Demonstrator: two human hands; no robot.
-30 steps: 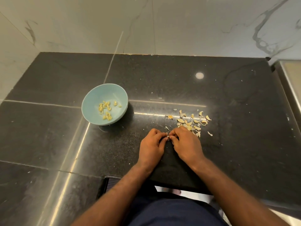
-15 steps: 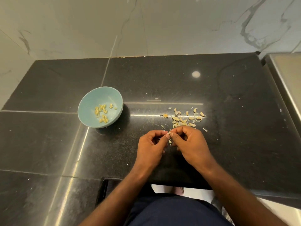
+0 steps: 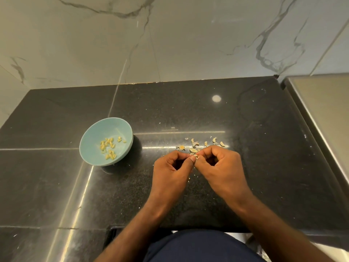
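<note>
Shelling looks partly done: a small heap of kernels (image 3: 108, 146) lies in the bowl (image 3: 98, 131), left of centre, and empty shells (image 3: 194, 145) are scattered on the counter (image 3: 264, 157) just above the hands. At mid-frame the left hand (image 3: 170, 173) and right hand (image 3: 221, 171) meet, each grip pinching the one seed (image 3: 196, 157) between thumb and forefinger. Its kernel has yet to reach the bowl. No unshelled stock shows, so what remains cannot be judged.

The desk (image 3: 188, 110) is polished, speckled black stone, the wall (image 3: 170, 38) glossy veined marble tile, the bowl (image 3: 90, 140) smooth matt teal, and the husks (image 3: 194, 143) dry and papery.
</note>
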